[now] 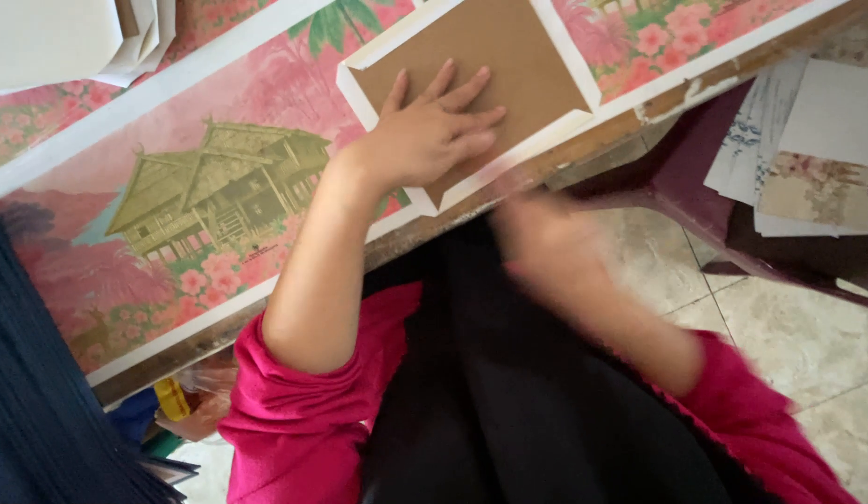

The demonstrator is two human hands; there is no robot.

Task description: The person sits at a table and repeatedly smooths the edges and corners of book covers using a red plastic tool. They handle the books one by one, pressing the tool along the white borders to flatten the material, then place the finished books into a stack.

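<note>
Left hand [432, 131]: flat, fingers spread, pressing brown board [471, 65] onto white sheet [569, 121] at table [639, 117] edge. Sheet margins show unfolded. Right hand [546, 247]: below edge, blurred, finger state cannot tell.

a flat brown cardboard panel [494, 70] lies on a white sheet [569, 131] whose edges are folded up over the board's rim as narrow white flaps, the visible corners cut on a slant. the piece sits tilted, near the desk's [639, 117] front edge, on top of a pink floral print. the left hand [424, 135] rests flat on the brown face, fingers spread, covering its lower left part.
</note>
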